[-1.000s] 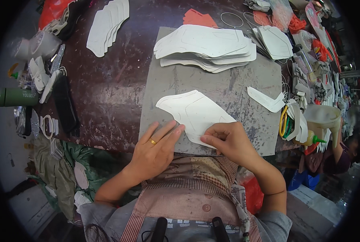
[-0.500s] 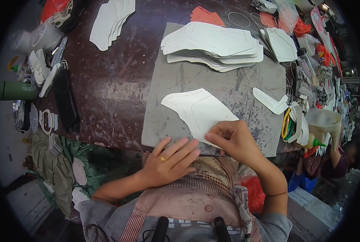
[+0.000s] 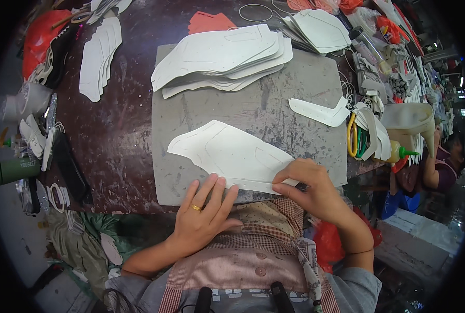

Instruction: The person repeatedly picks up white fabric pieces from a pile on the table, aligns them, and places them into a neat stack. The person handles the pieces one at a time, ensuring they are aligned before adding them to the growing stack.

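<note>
A white flat cut piece (image 3: pixel 232 151) with a curved outline and faint drawn lines lies on the grey work board (image 3: pixel 253 112). A narrow white band runs along its near edge. My right hand (image 3: pixel 311 189) pinches the near right corner of this piece between thumb and fingers. My left hand (image 3: pixel 204 211), wearing a gold ring, has its fingers spread. Its fingertips touch the near edge of the piece at the left. Beyond it, a stack of similar white cut pieces (image 3: pixel 217 55) rests on the board. A smaller bent white piece (image 3: pixel 321 110) lies toward the right.
More white pieces (image 3: pixel 101 57) are fanned out at the far left, others (image 3: pixel 318 31) at the far right. A green cup (image 3: pixel 17 171) and a black flat case (image 3: pixel 70 164) line the left side. A green-tipped bottle (image 3: pixel 396 151) and a plastic container (image 3: pixel 407 117) stand right. Another person (image 3: pixel 443 161) is beyond.
My left hand has moved up onto the near edge of the white piece. My right hand still pinches its corner. The view has shifted, so the board appears further left.
</note>
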A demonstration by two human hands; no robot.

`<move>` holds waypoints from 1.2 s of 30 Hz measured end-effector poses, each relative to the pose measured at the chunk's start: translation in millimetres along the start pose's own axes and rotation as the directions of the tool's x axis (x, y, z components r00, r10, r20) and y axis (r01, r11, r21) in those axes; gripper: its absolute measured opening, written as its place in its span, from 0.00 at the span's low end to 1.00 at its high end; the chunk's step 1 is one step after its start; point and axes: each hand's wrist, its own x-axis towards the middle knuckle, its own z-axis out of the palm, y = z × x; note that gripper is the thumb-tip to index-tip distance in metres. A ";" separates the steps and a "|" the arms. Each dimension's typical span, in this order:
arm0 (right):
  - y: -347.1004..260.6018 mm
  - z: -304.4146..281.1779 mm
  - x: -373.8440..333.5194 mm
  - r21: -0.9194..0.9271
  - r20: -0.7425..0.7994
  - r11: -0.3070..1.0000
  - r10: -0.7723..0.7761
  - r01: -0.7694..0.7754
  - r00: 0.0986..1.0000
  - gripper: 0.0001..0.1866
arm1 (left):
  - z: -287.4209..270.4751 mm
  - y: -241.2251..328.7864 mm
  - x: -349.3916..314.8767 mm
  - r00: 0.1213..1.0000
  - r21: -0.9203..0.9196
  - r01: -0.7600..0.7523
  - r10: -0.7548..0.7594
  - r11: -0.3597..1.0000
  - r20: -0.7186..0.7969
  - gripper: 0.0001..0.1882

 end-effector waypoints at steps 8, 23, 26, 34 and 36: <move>12.8 9.8 3.3 -0.078 -0.060 0.994 -0.075 0.070 0.995 0.05 | 0.4 10.2 7.6 0.997 0.104 0.072 -0.074 0.992 0.020 0.41; 29.3 -2.5 -10.4 0.201 -0.223 0.973 0.160 -0.115 0.962 0.19 | 37.9 46.4 37.6 0.989 0.167 -0.106 0.122 0.980 -0.086 0.34; 27.3 -0.4 -8.0 0.184 -0.253 0.970 0.203 -0.158 0.946 0.18 | 45.0 50.5 39.5 0.987 0.233 -0.069 0.100 0.970 -0.124 0.36; 16.7 -38.8 13.4 -0.135 -0.257 0.975 0.138 -0.177 0.957 0.11 | -10.4 24.6 86.9 0.980 -0.205 -0.012 0.052 0.979 0.190 0.31; 13.3 -35.2 -0.7 0.087 -0.272 0.992 -0.061 0.088 0.960 0.08 | -17.8 -4.0 100.0 0.994 -0.148 -0.097 0.090 0.984 -0.058 0.28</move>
